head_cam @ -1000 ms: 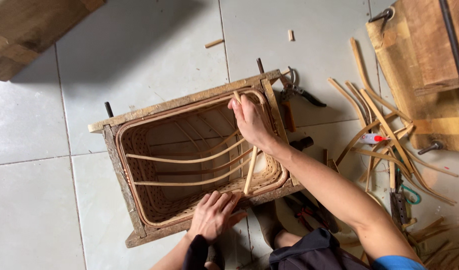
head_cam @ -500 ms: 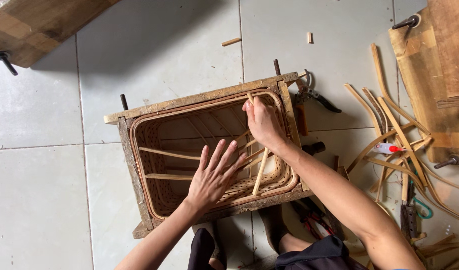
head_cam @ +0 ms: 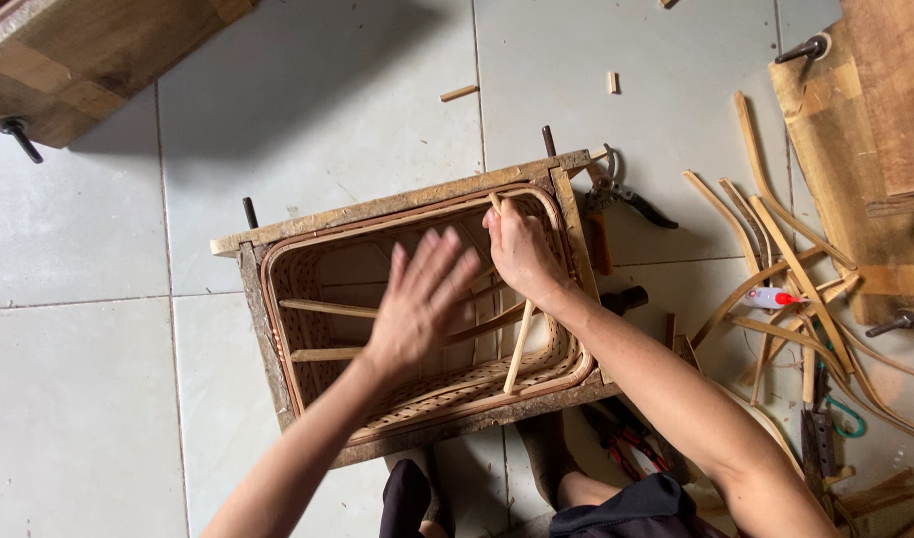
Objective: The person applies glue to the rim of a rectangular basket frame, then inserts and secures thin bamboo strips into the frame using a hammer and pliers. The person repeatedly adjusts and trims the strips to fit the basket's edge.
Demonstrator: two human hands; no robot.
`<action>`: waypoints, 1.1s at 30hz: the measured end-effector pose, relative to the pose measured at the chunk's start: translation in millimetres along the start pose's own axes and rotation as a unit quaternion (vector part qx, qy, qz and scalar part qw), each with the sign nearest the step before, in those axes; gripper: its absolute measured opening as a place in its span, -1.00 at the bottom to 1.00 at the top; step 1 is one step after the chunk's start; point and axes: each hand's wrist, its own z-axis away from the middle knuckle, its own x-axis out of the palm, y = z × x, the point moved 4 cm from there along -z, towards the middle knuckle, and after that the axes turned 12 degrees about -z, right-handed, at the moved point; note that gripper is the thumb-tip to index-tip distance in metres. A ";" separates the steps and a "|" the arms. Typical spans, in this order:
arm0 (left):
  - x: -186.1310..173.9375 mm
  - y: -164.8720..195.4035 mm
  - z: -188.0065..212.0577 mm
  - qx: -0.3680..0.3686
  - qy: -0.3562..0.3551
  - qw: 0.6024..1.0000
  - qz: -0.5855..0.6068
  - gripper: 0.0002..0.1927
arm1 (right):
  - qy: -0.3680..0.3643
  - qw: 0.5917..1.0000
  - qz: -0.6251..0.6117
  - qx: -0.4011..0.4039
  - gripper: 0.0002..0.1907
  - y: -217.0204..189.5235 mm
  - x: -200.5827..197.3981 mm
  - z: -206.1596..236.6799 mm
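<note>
Tiled floor (head_cam: 327, 110): right hand (head_cam: 522, 249) grips bamboo strip (head_cam: 520, 344) in basket (head_cam: 307, 274).

Bare forearms, dark clothing below

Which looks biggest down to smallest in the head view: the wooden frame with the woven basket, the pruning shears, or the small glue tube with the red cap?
1. Wooden frame with the woven basket
2. Pruning shears
3. Glue tube
All lie at floor level, so the ranking holds.
</note>
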 end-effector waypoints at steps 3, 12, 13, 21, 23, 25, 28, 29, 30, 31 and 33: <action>11.5 -41.5 -33.9 -0.062 -0.002 0.986 -0.153 -0.29 | -0.026 0.997 0.002 0.073 -0.69 0.2 -0.2 -0.1; -19.5 -59.8 -52.8 -0.068 0.190 0.979 0.034 -0.73 | -0.047 0.991 -0.001 0.129 -0.67 -6.1 -2.3 0.9; -25.8 -54.9 -51.5 -0.059 0.189 0.980 -0.015 -0.70 | -0.043 0.991 0.006 0.128 -0.67 -5.0 -2.7 1.1; 49.2 -37.4 -35.7 -0.468 0.033 0.530 0.706 -0.59 | -0.043 0.992 -0.009 0.116 -0.68 7.8 -1.2 3.2; 64.0 -43.8 -38.1 -0.445 0.089 0.503 0.735 -0.59 | -0.044 0.993 -0.007 0.108 -0.69 8.8 -0.7 2.8; 73.8 -47.8 -38.6 -0.429 0.116 0.509 0.737 -0.60 | -0.031 0.996 -0.010 0.085 -0.69 7.6 -1.5 1.5; 81.3 -48.3 -37.0 -0.441 0.115 0.514 0.727 -0.60 | -0.038 0.996 -0.016 0.078 -0.68 5.4 -0.7 -0.8; 81.9 -48.3 -36.3 -0.449 0.111 0.516 0.720 -0.60 | -0.041 0.996 -0.012 0.075 -0.69 5.0 -0.4 -1.0; 82.0 -49.0 -36.4 -0.451 0.107 0.516 0.720 -0.60 | -0.043 0.996 -0.008 0.072 -0.69 4.3 -0.1 -1.3; 81.7 -49.5 -36.7 -0.452 0.102 0.516 0.720 -0.60 | -0.046 0.996 -0.004 0.070 -0.69 3.5 -0.4 -1.3; 80.2 -52.6 -36.9 -0.457 0.095 0.521 0.714 -0.59 | -0.066 0.994 0.020 0.084 -0.68 2.5 -0.9 -0.4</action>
